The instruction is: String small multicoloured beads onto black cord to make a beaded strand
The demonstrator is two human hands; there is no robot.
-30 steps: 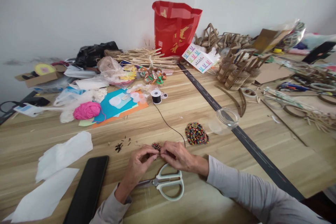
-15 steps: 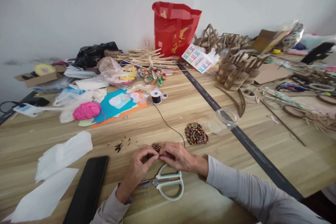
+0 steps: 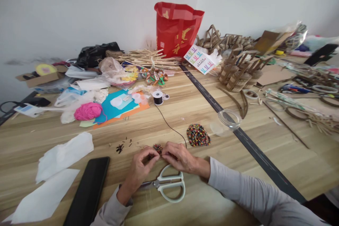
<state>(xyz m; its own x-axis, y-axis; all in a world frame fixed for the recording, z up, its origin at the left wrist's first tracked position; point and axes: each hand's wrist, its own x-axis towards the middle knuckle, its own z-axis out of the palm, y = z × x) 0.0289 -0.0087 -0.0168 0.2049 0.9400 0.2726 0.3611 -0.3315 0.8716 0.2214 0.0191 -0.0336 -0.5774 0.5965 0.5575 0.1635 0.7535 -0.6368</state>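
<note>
My left hand [image 3: 141, 162] is closed, thumb and index fingertip pinched together, with a few dark beads showing inside its curl. Facing it, my right hand [image 3: 178, 157] is also closed in a pinch, fingertips almost meeting the left ones; what they grip is too small to make out. A small cluster of coloured beads [image 3: 158, 148] shows just behind the fingertips. From a spool of black cord [image 3: 158, 99], a black line [image 3: 171, 127] runs down behind my right hand. White-handled scissors [image 3: 172, 185] lie beneath my hands. A pile of colourful beads [image 3: 198, 135] sits beyond the right wrist.
A black phone [image 3: 87, 190] and white paper sheets [image 3: 65, 153] lie at left. Short dark bits [image 3: 120, 148] are scattered nearby. Further back are pink yarn [image 3: 88, 111], a red bag [image 3: 176, 30] and small woven baskets [image 3: 238, 77]. A clear round lid [image 3: 229, 118] rests right of centre.
My fingertips have drawn very slightly apart, and the right hand has shifted a little upward. Everything else on the table lies as before.
</note>
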